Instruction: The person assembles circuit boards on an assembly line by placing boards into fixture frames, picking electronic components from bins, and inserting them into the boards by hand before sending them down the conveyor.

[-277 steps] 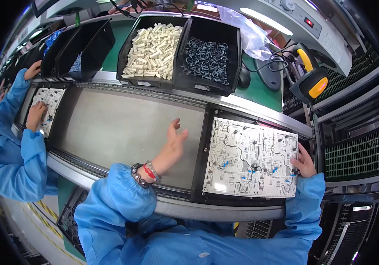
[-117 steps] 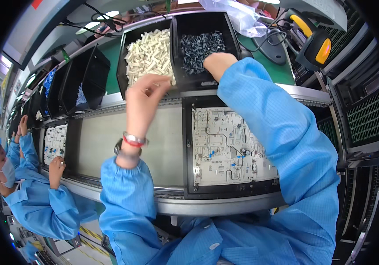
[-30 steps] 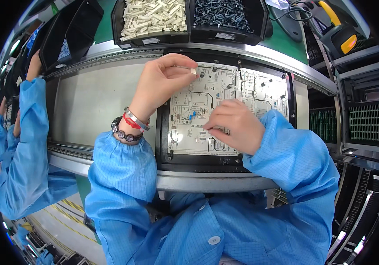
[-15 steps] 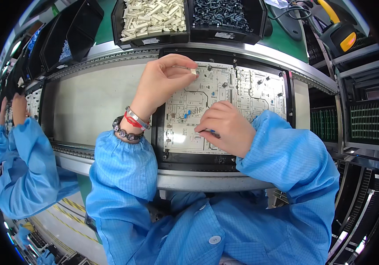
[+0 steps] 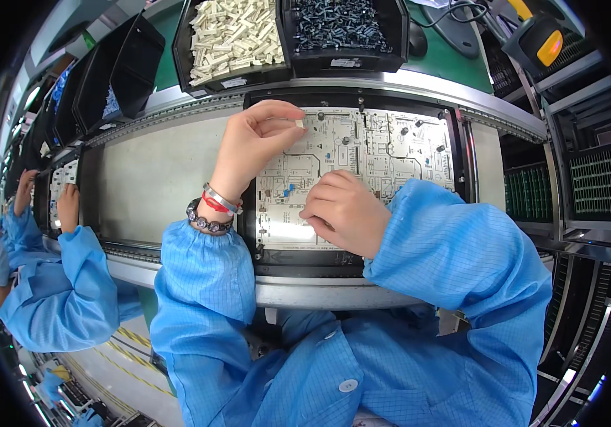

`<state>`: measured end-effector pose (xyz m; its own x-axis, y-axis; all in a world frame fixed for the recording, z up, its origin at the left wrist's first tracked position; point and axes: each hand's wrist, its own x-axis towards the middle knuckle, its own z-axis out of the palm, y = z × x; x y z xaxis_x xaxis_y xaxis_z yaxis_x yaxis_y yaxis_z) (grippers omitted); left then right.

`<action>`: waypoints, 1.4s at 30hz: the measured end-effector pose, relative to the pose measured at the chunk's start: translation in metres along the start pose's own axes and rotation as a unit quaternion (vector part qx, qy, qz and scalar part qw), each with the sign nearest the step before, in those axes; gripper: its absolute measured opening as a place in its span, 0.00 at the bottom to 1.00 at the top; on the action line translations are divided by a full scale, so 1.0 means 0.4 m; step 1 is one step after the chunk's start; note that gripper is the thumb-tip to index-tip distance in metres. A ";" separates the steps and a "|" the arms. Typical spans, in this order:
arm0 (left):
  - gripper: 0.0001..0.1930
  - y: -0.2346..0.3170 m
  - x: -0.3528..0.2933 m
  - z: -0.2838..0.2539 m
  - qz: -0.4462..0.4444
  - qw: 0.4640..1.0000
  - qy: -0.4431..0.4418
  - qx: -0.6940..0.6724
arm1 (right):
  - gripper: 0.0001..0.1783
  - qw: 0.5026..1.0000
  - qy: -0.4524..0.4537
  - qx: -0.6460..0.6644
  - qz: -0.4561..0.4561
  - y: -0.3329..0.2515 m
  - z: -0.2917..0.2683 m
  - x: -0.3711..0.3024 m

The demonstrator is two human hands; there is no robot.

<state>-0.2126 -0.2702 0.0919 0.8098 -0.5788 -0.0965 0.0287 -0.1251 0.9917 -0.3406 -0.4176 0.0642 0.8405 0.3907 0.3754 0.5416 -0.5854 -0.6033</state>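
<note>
Left hand (image 5: 248, 148) pinches white piece (image 5: 300, 124) near the board's (image 5: 288, 164) top-left corner. Right hand (image 5: 348, 213) curls near bottom edge; its content I cannot tell.

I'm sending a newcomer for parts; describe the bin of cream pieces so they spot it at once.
Straight beyond the large white circuit board runs a green bench. There, the bin of cream pieces is the left one of two black bins standing side by side. Its pale, stick-shaped contents set it apart from the right bin, full of dark pieces.
</note>
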 end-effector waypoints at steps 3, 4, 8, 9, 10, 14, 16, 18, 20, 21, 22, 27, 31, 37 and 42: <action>0.14 -0.005 -0.005 -0.004 0.016 1.000 -0.004 -0.011 | 0.05 0.998 0.022 -0.055 -0.038 -0.012 0.024 0.008; 0.14 -0.002 -0.006 -0.001 0.021 1.000 -0.010 -0.005 | 0.05 0.993 0.031 -0.098 -0.062 -0.016 0.028 0.008; 0.13 0.008 -0.022 0.029 0.029 0.999 0.007 0.044 | 0.10 0.972 -0.001 -0.206 -0.109 -0.042 -0.027 0.003; 0.14 0.012 -0.023 0.039 0.039 0.993 -0.011 0.114 | 0.12 0.976 -0.028 -0.188 -0.107 -0.042 -0.074 0.002; 0.15 0.014 -0.019 0.059 0.050 0.982 -0.032 0.182 | 0.14 0.979 -0.057 -0.170 -0.100 -0.043 -0.131 -0.003; 0.17 0.021 -0.024 0.111 0.117 0.928 -0.105 0.338 | 0.16 0.990 0.049 -0.126 -0.044 -0.050 -0.349 0.022; 0.17 0.032 -0.025 0.129 0.100 0.929 -0.126 0.334 | 0.15 0.988 0.096 -0.121 -0.028 -0.027 -0.391 0.015; 0.17 0.032 -0.025 0.130 0.117 0.922 -0.125 0.346 | 0.14 0.983 0.144 -0.115 -0.012 -0.003 -0.412 0.016; 0.18 0.033 -0.024 0.136 0.134 0.916 -0.123 0.358 | 0.12 0.980 0.150 -0.119 -0.054 0.015 -0.426 0.019; 0.18 0.035 -0.023 0.138 0.142 0.913 -0.122 0.364 | 0.13 0.983 0.136 -0.116 -0.046 0.020 -0.436 0.024; 0.18 0.036 -0.023 0.141 0.150 0.909 -0.119 0.369 | 0.13 0.983 0.138 -0.115 -0.046 0.026 -0.442 0.030; 0.15 0.040 -0.029 0.153 0.153 0.892 -0.124 0.407 | 0.11 0.979 0.151 -0.111 -0.082 0.064 -0.435 0.087; 0.11 0.019 -0.014 0.149 0.243 0.834 -0.147 0.474 | 0.11 0.985 0.120 -0.112 -0.045 0.094 -0.422 0.159; 0.09 0.027 -0.030 0.141 0.192 0.875 -0.136 0.423 | 0.11 0.992 0.094 -0.080 0.018 0.178 -0.407 0.227; 0.12 0.038 -0.034 0.146 0.176 0.881 -0.135 0.417 | 0.12 0.973 0.152 -0.161 0.057 0.255 -0.359 0.271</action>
<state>-0.2575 -0.3115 0.1034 0.5108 -0.8564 0.0756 -0.7282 -0.3842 0.5676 -0.1919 -0.5368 0.1445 0.8344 0.1106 0.5400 0.3804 -0.8245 -0.4189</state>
